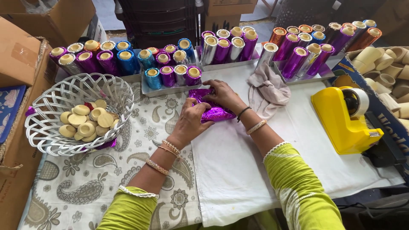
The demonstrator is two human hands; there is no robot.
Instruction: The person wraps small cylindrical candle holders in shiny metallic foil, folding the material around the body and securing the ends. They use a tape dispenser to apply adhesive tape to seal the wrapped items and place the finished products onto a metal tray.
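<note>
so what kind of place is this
Likely a small craft or packing workshop: trays of foil-wrapped tubes, a basket of caps, a yellow tape dispenser, and both hands on purple foil.

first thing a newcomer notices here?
Probably the rows of shiny foil-wrapped tubes in purple, blue, silver and orange, standing in trays along the far edge of the table. Next, at centre, the left hand and right hand pressing on a piece wrapped in purple foil. The bright yellow tape dispenser at right and the white woven basket of pale caps at left frame them.
</note>
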